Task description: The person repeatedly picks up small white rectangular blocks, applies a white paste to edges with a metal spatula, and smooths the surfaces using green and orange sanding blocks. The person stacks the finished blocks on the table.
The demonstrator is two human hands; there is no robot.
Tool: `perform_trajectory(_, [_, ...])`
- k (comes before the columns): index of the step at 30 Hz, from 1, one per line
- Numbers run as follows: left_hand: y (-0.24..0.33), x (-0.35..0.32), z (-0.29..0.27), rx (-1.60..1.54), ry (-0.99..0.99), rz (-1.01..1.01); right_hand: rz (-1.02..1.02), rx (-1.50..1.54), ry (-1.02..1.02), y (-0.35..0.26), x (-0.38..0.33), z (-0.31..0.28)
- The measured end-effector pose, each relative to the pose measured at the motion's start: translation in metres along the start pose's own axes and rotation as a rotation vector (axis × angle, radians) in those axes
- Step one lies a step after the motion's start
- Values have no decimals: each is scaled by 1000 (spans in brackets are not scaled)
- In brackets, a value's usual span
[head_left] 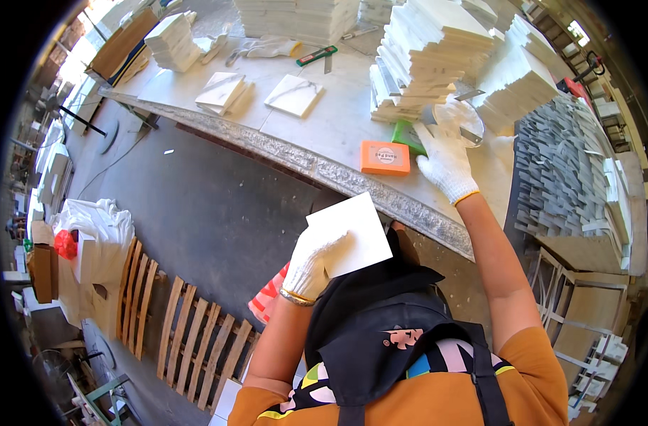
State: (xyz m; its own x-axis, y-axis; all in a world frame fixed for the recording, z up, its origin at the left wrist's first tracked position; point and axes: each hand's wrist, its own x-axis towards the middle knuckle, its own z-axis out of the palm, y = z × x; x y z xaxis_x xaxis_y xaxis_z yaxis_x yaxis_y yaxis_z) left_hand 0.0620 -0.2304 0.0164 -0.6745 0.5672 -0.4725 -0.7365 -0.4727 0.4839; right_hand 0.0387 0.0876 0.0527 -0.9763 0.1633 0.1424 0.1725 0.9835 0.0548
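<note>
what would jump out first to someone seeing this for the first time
The gloved hands: the left hand holds a white square tile low in the middle, while the right hand reaches onto the stone table beside a green scraper. An orange block glows near the table's front edge, and tall stacks of white tiles rise just behind it.
</note>
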Motion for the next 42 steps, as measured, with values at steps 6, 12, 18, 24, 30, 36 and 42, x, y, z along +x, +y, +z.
perform_trajectory(6, [1,-9,16,51,6,8,175,-28,-177,-3,-10,-14])
perform_trajectory(12, [-3,-11,21,16,-38,-16,289,173,-91,15,-49,-10])
perform_trajectory(18, [-13,-10,27,103,-33,-55,447,1225,79,27,-134,-20])
perform_trajectory(24, [-28,-12,56,242,-122,-89,290,1587,93,-29,-167,-63])
perform_trajectory(30, [-38,-20,53,313,-123,-55,167,1308,7,-16,-185,-38])
perform_trajectory(36, [-44,-27,57,363,-187,-107,356,1489,157,-10,-215,-40])
perform_trajectory(42, [-46,-34,79,380,-200,-77,126,1326,205,-13,-207,-57])
